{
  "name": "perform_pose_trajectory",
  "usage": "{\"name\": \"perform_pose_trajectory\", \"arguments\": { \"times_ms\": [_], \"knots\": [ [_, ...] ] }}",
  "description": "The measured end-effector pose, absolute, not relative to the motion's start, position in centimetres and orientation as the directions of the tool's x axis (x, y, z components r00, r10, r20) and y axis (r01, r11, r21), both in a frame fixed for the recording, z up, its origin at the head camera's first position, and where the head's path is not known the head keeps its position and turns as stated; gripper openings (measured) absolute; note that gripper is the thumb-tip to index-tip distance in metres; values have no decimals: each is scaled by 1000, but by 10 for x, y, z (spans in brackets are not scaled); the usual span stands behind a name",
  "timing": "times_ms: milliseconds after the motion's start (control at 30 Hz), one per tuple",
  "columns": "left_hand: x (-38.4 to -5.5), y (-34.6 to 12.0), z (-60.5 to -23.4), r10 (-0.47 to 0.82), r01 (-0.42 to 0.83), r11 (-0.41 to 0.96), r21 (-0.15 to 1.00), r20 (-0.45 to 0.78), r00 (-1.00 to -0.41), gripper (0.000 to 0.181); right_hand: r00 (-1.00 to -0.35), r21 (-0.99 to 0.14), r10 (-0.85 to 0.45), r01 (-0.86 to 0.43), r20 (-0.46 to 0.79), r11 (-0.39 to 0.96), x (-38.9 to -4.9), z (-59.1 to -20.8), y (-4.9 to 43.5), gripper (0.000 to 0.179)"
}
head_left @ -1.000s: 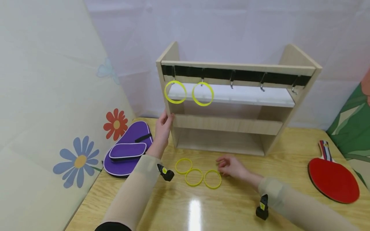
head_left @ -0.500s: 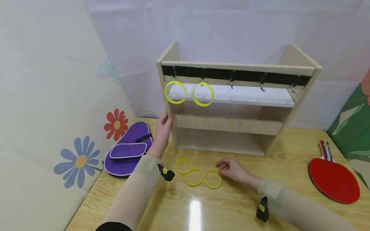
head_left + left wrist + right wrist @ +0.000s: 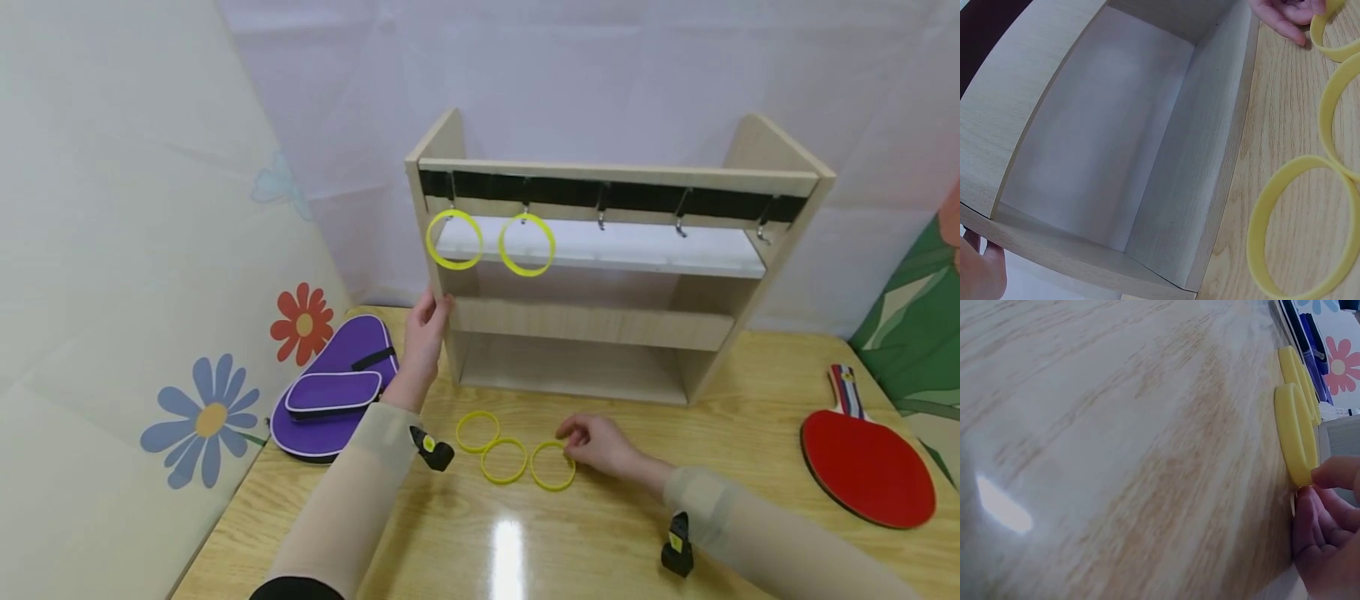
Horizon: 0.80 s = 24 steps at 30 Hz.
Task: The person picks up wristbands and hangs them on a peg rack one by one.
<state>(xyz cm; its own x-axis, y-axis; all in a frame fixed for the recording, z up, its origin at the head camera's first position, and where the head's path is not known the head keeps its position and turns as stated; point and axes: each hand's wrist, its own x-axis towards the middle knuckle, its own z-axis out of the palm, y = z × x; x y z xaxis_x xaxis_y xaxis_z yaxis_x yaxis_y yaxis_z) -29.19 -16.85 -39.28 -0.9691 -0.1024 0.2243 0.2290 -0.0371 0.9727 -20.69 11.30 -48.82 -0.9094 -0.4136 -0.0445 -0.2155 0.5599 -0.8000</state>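
Observation:
My left hand (image 3: pixel 422 340) grips the left side panel of a small wooden shelf unit (image 3: pixel 592 323), thumb at its front edge. In the head view my right hand (image 3: pixel 602 447) is low over the table at the rightmost yellow ring (image 3: pixel 553 487). The right wrist view has its thumb and forefinger pinching the edge of that ring (image 3: pixel 1292 434). Beside it on the table lie two more rings, a middle one (image 3: pixel 503 482) and a left one (image 3: pixel 457 433). Two yellow rings, one far left (image 3: pixel 455 267) and another (image 3: pixel 527 273), hang on the unit's two left hooks.
Three bare hooks, among them a middle one (image 3: pixel 602 221), line the black strip (image 3: pixel 645 197) to the right. A purple bat case (image 3: pixel 330 417) lies left of my left arm. Far right is a red table tennis bat (image 3: pixel 862 467). Walls stand behind and at left.
My right hand has moved slightly left and down onto the rightmost ring's edge, and its fingers have closed there. My left hand stays on the shelf unit.

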Motion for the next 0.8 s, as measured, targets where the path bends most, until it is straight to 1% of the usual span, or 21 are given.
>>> {"name": "perform_pose_trajectory", "arguments": {
  "times_ms": [333, 567, 800],
  "knots": [
    [-291, -167, -392, -109, 236, -43, 971, 230, -967, 48, -910, -825, -396, -125, -126, 551, -209, -484, 115, 24],
    [-291, -168, -392, -104, 237, -29, 971, 232, -967, 49, -910, -825, -402, -147, -104, 546, -211, -484, 119, 24],
    [-291, -168, -392, -103, 238, -26, 971, 234, -967, 49, -905, -843, -409, -124, -121, 523, -212, -486, 122, 26]
  ]
}}
